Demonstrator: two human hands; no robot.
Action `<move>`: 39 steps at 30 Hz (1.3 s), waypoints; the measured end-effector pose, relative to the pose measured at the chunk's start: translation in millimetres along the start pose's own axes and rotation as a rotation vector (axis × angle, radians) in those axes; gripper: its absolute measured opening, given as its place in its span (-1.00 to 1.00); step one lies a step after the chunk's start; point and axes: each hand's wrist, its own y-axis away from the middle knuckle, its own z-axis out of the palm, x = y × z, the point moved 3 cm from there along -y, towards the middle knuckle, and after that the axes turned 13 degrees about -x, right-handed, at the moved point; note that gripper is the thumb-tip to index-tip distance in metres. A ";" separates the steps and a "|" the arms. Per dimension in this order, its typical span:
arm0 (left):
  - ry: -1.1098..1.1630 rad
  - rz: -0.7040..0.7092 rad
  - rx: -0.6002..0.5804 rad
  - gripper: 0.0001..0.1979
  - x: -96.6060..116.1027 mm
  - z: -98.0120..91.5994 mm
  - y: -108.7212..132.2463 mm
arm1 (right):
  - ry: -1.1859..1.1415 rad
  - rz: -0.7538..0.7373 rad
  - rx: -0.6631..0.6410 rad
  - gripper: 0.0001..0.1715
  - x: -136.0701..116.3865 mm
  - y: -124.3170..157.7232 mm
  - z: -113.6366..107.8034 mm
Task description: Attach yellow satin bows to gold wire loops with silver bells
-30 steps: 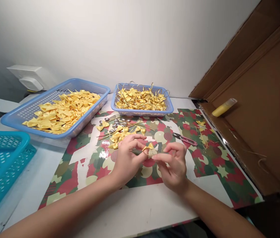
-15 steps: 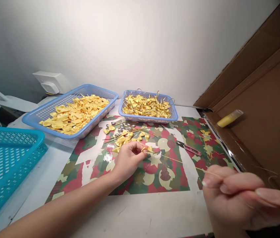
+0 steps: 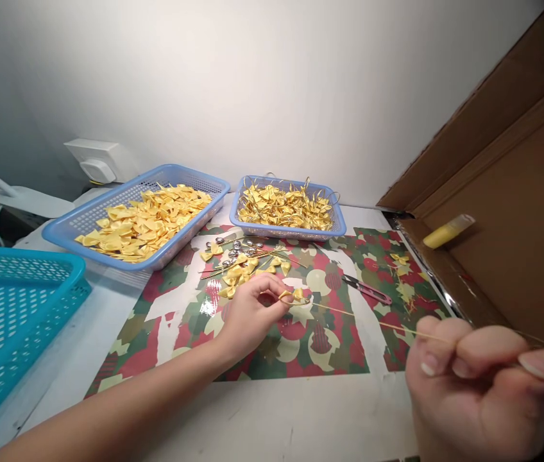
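Note:
Pinched between the fingertips of my left hand (image 3: 263, 308) is a small yellow ribbon bow (image 3: 296, 294), held just over the patterned mat. A thin yellow thread (image 3: 349, 313) runs from the bow across to my right hand (image 3: 484, 378), whose fingers are closed on it at the lower right, near the camera. The thread looks stretched nearly straight. Behind my left hand lie several loose yellow bows (image 3: 239, 272) and thin gold ties with silver round bells (image 3: 237, 249).
A blue basket of yellow bows (image 3: 132, 264) stands at back left; another blue basket (image 3: 291, 232) holds bows with gold ties. Pink-handled thread snips (image 3: 367, 290) lie on the mat (image 3: 262, 366). A teal basket (image 3: 22, 256) is at left, a cardboard wall (image 3: 517, 192) at right.
My right hand has moved slightly right, the thread still in its fingers. My left hand, with the bow, has shifted a little to the right.

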 end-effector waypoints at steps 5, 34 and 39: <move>0.162 -0.178 -0.078 -0.82 1.3 5.6 -1.2 | -0.576 0.111 -0.361 -0.77 -5.1 -11.6 3.5; -0.067 -0.204 -0.189 -0.84 -3.0 5.7 4.4 | -0.075 0.609 -0.768 -0.82 44.3 8.2 53.4; -0.015 -0.183 -0.167 -0.85 1.5 6.7 5.9 | 0.030 0.614 -0.757 -0.81 51.9 13.1 60.5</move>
